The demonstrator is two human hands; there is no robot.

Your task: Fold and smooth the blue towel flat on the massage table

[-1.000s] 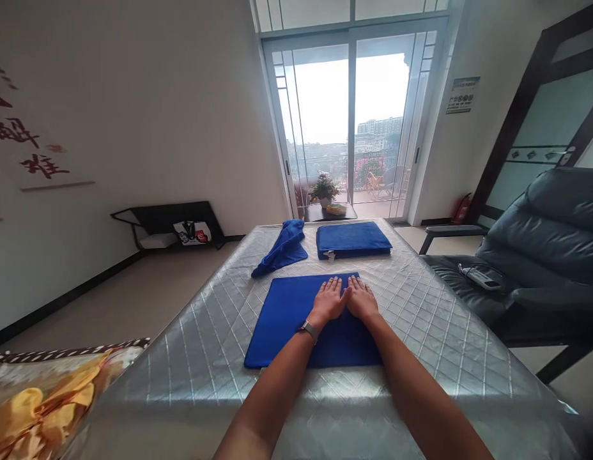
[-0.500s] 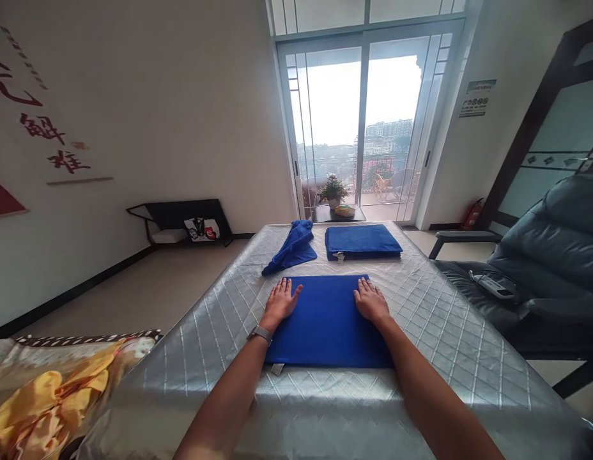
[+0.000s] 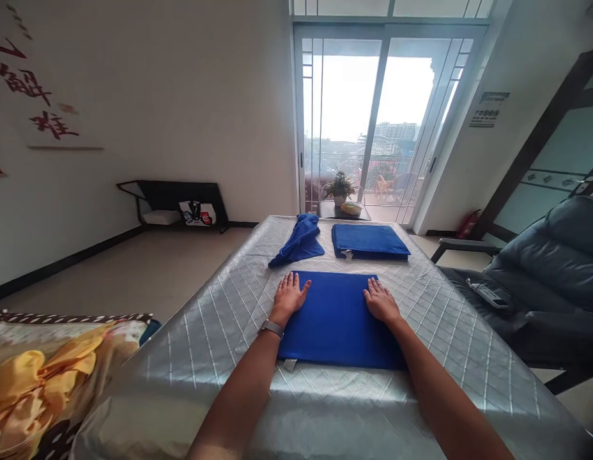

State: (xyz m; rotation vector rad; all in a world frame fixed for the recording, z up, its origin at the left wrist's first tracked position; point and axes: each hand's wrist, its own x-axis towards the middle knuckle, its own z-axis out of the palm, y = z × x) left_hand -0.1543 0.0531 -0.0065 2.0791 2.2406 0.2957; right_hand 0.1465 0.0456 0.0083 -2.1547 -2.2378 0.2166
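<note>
A blue towel (image 3: pixel 342 322) lies flat and smooth on the silver quilted bed cover (image 3: pixel 220 326), with a white tag at its near edge. My left hand (image 3: pixel 290 296) rests open on its far left corner, fingers stretched forward; a watch is on that wrist. On the far right corner my right hand (image 3: pixel 381 300) lies open in the same way. Behind, to the right, sits a stack of folded blue towels (image 3: pixel 370 241) with a tag at its front. A crumpled blue cloth (image 3: pixel 299 241) lies behind my left hand.
A grey armchair (image 3: pixel 550 255) with a remote controller (image 3: pixel 488 294) stands at the right. Yellow cloth (image 3: pixel 61 364) lies on a patterned surface at the near left. Beyond the bed, a potted plant (image 3: pixel 340 186) stands before the glass doors. A black bench (image 3: pixel 181 198) leans by the wall.
The view has tilted and shifted slightly, so the bed and towels appear a little further right. Both hands stay flat on the towel's far corners.
</note>
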